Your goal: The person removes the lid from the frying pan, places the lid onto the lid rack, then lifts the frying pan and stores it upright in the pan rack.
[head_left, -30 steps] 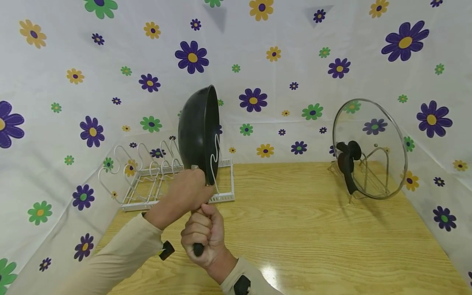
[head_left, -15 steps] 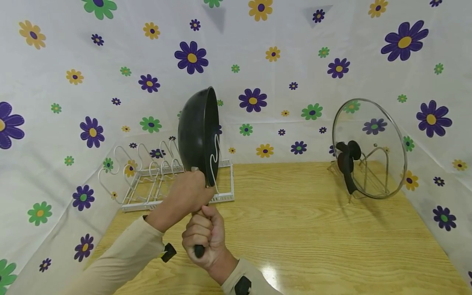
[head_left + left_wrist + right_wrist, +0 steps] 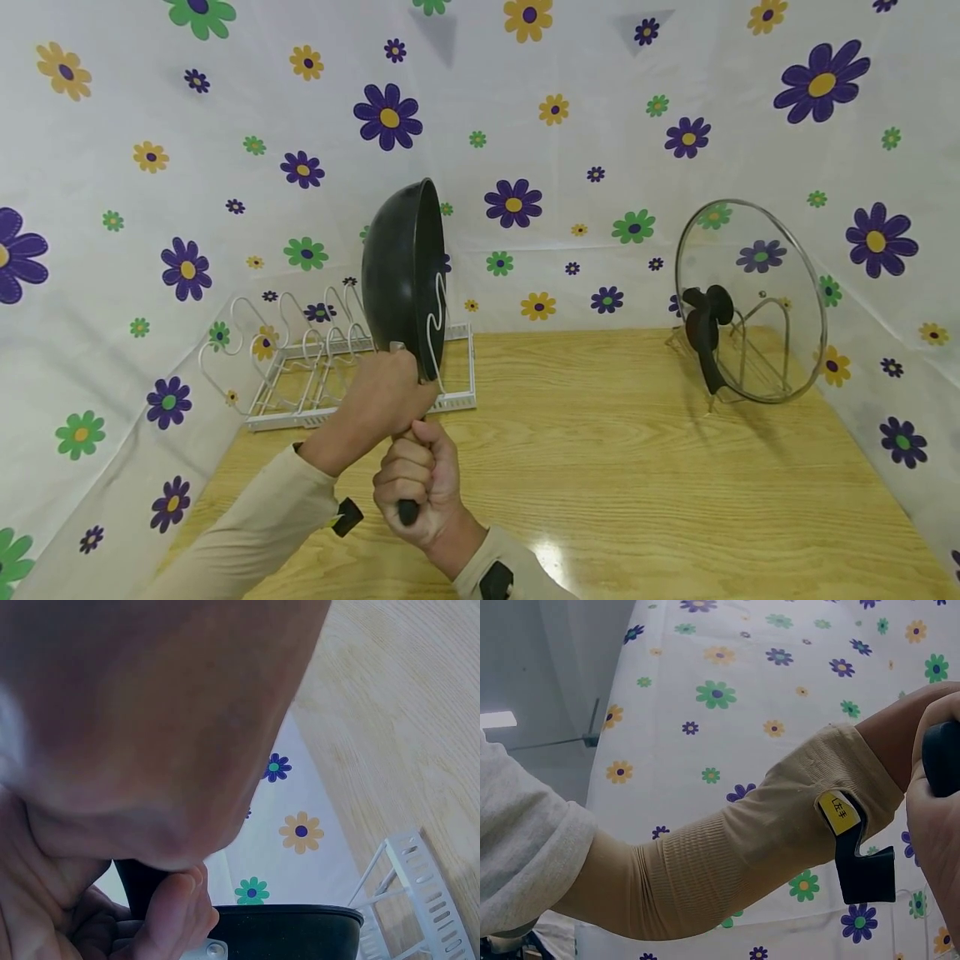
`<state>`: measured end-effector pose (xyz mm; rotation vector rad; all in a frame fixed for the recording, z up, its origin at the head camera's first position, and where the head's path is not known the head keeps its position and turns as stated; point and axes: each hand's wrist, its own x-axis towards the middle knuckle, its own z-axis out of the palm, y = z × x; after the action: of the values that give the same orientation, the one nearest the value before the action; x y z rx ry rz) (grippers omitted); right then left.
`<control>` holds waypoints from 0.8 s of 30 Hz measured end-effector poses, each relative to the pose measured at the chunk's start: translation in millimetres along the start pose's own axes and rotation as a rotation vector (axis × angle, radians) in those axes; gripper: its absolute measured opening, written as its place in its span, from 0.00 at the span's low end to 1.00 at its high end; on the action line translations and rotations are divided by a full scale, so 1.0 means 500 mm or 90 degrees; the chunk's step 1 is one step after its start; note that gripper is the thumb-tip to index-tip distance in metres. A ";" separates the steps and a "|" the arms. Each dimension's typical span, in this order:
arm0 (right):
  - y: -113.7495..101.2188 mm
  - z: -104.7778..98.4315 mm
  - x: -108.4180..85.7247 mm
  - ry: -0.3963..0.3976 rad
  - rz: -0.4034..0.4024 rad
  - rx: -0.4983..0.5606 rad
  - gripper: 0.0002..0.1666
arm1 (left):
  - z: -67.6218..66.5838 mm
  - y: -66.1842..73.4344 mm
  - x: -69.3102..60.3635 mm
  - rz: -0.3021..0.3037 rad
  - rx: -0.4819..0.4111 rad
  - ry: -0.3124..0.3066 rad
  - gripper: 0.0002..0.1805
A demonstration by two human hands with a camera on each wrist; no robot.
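Note:
A black wok [image 3: 393, 267] stands on its side, its rounded underside to the left and its long handle towards me. My left hand [image 3: 382, 387] grips the handle close to the wok's body. Below it, my right hand [image 3: 416, 483] wraps its fingers round the handle's lower part, and the black handle end [image 3: 408, 512] pokes out under the fist. Behind the hands is a white wire rack [image 3: 300, 412]; one of its looped dividers [image 3: 435, 321] passes across the wok's open side. The left wrist view shows the wok's wall [image 3: 292, 934] beyond the fingers.
At the right, a glass lid [image 3: 750, 242] with a black knob leans upright in a small wire stand [image 3: 783, 342]. The wooden table [image 3: 600, 467] meets a flower-printed cloth [image 3: 570, 75] at the back and sides.
The wok's rim has sunk very slightly. Both hands have shifted a little down and to the right, keeping their grip on the handle.

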<state>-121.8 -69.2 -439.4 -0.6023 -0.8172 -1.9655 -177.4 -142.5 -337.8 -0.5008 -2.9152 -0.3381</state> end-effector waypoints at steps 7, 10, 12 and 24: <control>-0.002 -0.003 -0.004 -0.003 0.000 -0.003 0.28 | 0.006 0.000 0.000 -0.015 -0.005 -0.007 0.24; -0.002 -0.004 -0.006 -0.004 0.001 -0.004 0.28 | 0.008 0.001 -0.002 -0.021 -0.008 -0.012 0.25; -0.003 -0.004 -0.007 -0.003 0.002 -0.005 0.28 | 0.009 0.001 -0.003 -0.020 -0.006 -0.010 0.25; -0.008 -0.014 -0.017 -0.004 0.011 -0.007 0.28 | 0.023 -0.001 -0.007 -0.013 0.005 0.001 0.24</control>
<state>-121.9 -68.1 -451.4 -0.6199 -0.8032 -1.9541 -175.6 -141.3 -349.5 -0.4705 -2.9213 -0.3289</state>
